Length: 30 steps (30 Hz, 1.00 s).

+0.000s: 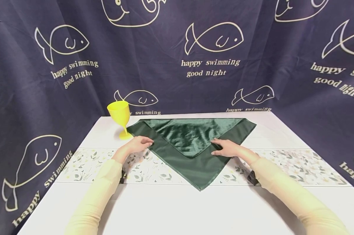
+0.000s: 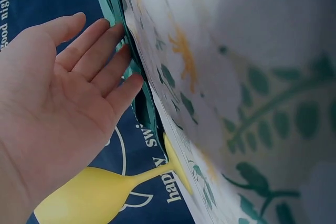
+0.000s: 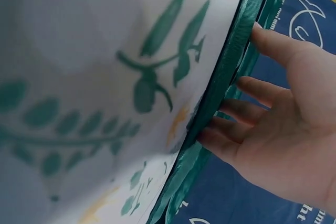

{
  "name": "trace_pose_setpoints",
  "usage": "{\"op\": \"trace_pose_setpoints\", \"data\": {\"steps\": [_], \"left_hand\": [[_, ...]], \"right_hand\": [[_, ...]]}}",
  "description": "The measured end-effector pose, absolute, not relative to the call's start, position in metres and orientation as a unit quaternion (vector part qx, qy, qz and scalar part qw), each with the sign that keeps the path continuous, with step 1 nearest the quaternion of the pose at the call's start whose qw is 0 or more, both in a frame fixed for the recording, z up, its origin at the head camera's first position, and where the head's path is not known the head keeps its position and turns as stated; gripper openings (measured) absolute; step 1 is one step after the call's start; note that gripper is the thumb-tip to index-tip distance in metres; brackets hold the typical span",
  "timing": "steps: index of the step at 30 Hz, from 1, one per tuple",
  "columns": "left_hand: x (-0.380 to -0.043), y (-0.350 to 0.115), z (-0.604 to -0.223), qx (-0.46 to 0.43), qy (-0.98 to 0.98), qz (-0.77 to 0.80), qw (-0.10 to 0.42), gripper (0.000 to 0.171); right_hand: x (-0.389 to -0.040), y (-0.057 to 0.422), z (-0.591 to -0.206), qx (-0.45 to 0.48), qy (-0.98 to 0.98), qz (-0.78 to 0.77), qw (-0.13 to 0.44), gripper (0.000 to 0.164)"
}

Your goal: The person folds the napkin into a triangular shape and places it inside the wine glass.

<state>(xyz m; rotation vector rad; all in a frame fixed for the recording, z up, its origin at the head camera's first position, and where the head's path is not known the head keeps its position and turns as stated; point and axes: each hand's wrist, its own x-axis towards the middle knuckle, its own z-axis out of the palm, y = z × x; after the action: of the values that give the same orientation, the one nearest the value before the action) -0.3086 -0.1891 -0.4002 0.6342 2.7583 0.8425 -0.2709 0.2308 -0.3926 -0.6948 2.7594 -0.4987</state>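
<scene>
A dark green cloth (image 1: pixel 191 171) lies folded on the table, its point towards me and a shiny velvety flap (image 1: pixel 188 137) on top. At its left edge, my left hand (image 1: pixel 137 144) has its fingertips by the cloth; the left wrist view shows this palm with loosely bent, empty fingers. My right hand (image 1: pixel 228 148) rests its fingertips on the right part of the cloth, near the flap's edge. In the right wrist view, those fingers (image 3: pixel 236 114) are spread and touch the green fabric without gripping it. A yellow goblet (image 1: pixel 119 114) stands upright beyond my left hand.
The white table (image 1: pixel 171 212) has a floral printed band (image 1: pixel 88 164) running across it. Dark blue curtains (image 1: pixel 171 71) with fish drawings and lettering hang behind and at both sides. The goblet's base (image 1: pixel 125 135) is close to the cloth's left corner.
</scene>
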Motion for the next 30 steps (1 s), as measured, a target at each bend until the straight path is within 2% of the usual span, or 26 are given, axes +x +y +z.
{"op": "trace_pose_setpoints", "data": {"steps": [10, 16, 25, 30], "left_hand": [[-0.310, -0.190, -0.400, 0.237, 0.929, 0.274, 0.076, 0.032], [-0.308, -0.187, -0.399, 0.239, 0.918, 0.311, 0.063, 0.028], [-0.305, -0.188, -0.401, 0.216, 0.922, 0.304, 0.106, 0.030], [-0.306, -0.188, -0.402, 0.211, 0.921, 0.306, 0.113, 0.032]], "right_hand": [[-0.274, 0.232, -0.384, -0.227, 0.949, -0.174, 0.130, 0.072], [-0.266, 0.235, -0.377, -0.216, 0.949, -0.160, 0.163, 0.075], [-0.264, 0.235, -0.382, -0.220, 0.946, -0.169, 0.165, 0.073], [-0.273, 0.236, -0.386, -0.221, 0.943, -0.184, 0.171, 0.078]]}}
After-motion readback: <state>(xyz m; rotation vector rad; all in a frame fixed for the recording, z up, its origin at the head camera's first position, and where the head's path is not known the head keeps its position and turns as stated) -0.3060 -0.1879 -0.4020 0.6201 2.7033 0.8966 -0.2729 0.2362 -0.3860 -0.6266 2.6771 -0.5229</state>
